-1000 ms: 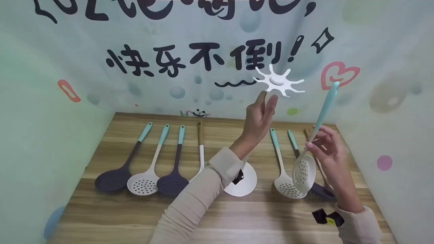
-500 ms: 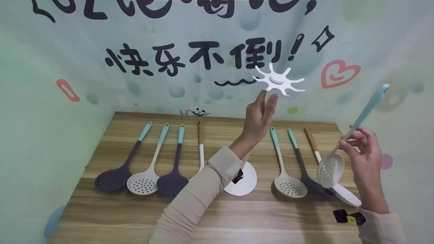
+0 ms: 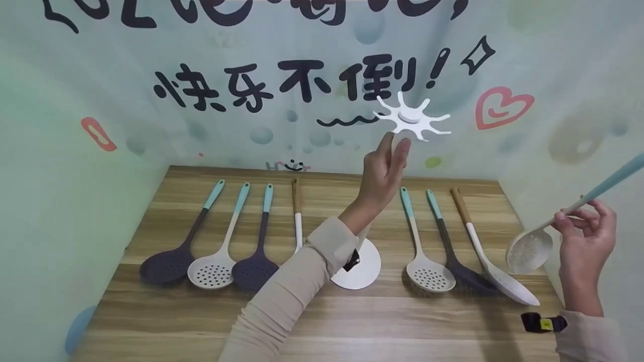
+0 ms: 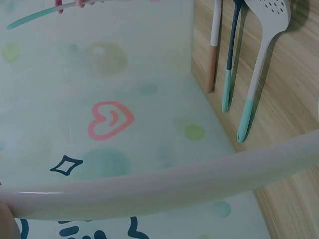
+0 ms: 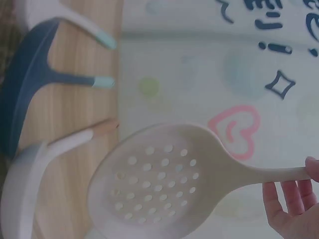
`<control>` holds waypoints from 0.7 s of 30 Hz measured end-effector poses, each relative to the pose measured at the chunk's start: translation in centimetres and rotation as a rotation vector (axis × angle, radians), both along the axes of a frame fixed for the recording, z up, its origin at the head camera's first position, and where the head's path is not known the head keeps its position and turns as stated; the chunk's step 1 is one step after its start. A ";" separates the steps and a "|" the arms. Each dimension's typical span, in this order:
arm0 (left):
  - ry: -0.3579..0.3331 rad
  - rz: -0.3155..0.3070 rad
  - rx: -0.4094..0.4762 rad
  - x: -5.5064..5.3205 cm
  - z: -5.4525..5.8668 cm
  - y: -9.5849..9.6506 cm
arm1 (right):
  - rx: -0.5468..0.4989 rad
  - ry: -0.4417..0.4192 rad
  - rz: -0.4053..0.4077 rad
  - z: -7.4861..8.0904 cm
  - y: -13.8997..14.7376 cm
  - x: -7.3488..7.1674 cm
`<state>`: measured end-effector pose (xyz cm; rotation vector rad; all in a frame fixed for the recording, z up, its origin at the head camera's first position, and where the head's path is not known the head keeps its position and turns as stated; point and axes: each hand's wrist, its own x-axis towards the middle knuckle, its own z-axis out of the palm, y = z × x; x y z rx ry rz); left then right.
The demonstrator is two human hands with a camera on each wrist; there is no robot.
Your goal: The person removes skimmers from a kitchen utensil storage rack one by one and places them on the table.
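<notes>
My left hand (image 3: 381, 176) grips the top of a white utensil stand's post (image 4: 159, 194), just under its star-shaped ring of hooks (image 3: 410, 118). The stand's round base (image 3: 365, 271) rests on the wooden table, partly behind my forearm. Off the table's right edge, my right hand (image 3: 586, 246) pinches a cream skimmer (image 5: 159, 179) by its stem, between thumb and fingers. Its teal handle (image 3: 616, 176) points up and right, and its perforated bowl hangs to the lower left. The hooks carry nothing.
Right of the stand lie a cream skimmer (image 3: 430, 275), a dark teal-handled utensil (image 3: 468, 276) and a white wooden-handled ladle (image 3: 510, 286). At left are a dark skimmer (image 3: 166, 266), a cream skimmer (image 3: 211, 275), another dark skimmer (image 3: 255, 271) and a white wooden-handled utensil (image 3: 298, 221). Printed fabric walls surround the table (image 3: 201, 322).
My right hand has carried the skimmer rightward past the table's edge, and its handle has tilted from near upright toward the right. My left hand stays on the stand.
</notes>
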<state>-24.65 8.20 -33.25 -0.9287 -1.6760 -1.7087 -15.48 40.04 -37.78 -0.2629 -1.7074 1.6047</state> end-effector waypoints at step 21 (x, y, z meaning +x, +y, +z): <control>-0.031 0.006 0.001 0.2 0.2 0.0 | 0.191 -0.478 -0.278 -4.4 6.8 -0.1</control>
